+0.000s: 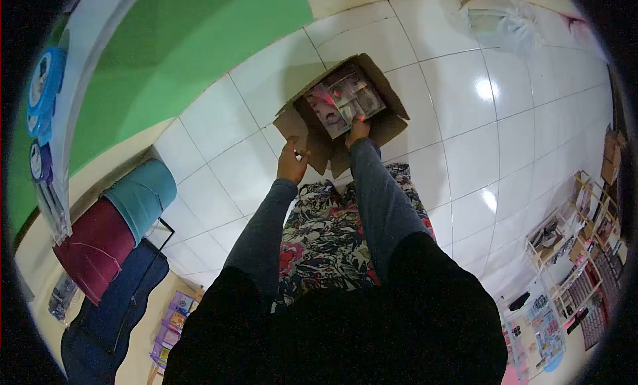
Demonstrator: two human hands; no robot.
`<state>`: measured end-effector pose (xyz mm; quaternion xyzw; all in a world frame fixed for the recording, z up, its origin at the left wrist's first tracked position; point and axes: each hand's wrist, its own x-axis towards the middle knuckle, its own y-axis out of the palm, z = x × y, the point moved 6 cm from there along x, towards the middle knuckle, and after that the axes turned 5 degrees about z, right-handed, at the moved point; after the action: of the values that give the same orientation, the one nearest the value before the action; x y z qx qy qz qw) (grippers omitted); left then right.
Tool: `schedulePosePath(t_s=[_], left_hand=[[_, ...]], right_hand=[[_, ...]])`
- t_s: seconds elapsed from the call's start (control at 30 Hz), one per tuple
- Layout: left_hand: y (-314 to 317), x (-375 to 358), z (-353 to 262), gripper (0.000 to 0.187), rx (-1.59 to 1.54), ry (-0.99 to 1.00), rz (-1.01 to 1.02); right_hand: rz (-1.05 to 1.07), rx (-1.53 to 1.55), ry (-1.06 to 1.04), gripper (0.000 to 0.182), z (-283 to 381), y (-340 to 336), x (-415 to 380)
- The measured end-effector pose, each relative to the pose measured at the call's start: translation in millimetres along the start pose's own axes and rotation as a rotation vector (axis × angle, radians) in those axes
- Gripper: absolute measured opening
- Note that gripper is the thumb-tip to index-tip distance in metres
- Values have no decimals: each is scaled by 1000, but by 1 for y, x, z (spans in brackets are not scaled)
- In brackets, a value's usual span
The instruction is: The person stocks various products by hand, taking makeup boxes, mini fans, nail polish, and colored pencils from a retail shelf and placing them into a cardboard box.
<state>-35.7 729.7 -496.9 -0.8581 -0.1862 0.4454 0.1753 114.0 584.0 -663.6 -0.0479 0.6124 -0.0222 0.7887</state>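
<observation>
An open cardboard box (393,129) sits on the floor in front of my knees, its flaps folded outward. Inside lie clear-topped packages (330,111) with pink and grey contents that are too small to make out. My right hand (357,131) reaches over the near side of the box and grips the near edge of a package, thumb on top. By the box's left flap (290,126) is my left hand (292,163), fingers apart and fingertips right at the cardboard. Below both forearms spreads a flower-patterned cloth (325,239) over my lap.
White floor tiles (465,126) surround the box, with a green wall (219,33) beyond. Teal (143,192) and maroon buckets (96,245) are at the left. A plastic bag (502,19) lies at the far right. Racks of small goods (578,252) stand on the right.
</observation>
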Motion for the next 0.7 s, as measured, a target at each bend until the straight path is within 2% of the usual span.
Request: schedulePosePath(t_s=[0.1,0.13,0.17,0.2,0.23,0.27,0.3,0.4,0.47,0.53,0.57,0.6,0.67,0.7], left_hand=[[-1,-6,-8,81,-237,120,-176],[-1,-7,-9,83,-295,118,-241],[0,-8,-9,85,-355,115,-306],[-1,-8,-11,87,-416,116,-373],[10,3,10,82,-480,-37,-293],[29,19,47,78,-542,-189,-212],[43,27,69,75,-602,-341,-128],[51,23,40,56,-963,-304,54],[54,28,65,46,-564,-120,225],[46,17,57,41,-598,-111,219],[35,-1,36,41,-834,-194,131],[29,-16,27,40,-1068,-272,40],[12,-42,18,37,-1075,-293,49],[4,-57,19,35,-1081,-303,51]], right_hand=[[-17,-75,-50,47,4,4,6],[-15,-191,-74,47,7,4,8],[47,-509,-123,47,14,9,7],[103,-983,-215,47,22,17,5],[140,-1359,-330,47,28,25,2],[145,-1467,-399,47,33,30,-4],[123,-1398,-442,47,39,31,-12],[-47,-875,-696,47,66,14,-78],[-26,-1036,-987,48,95,12,-139],[-8,-1227,-1269,50,126,3,-191],[0,-1320,-1412,51,137,-4,-210],[-98,-1335,-1404,53,150,-16,-218],[-291,-1354,-1384,59,173,-37,-237],[-251,-1404,-1253,62,180,-47,-237]])
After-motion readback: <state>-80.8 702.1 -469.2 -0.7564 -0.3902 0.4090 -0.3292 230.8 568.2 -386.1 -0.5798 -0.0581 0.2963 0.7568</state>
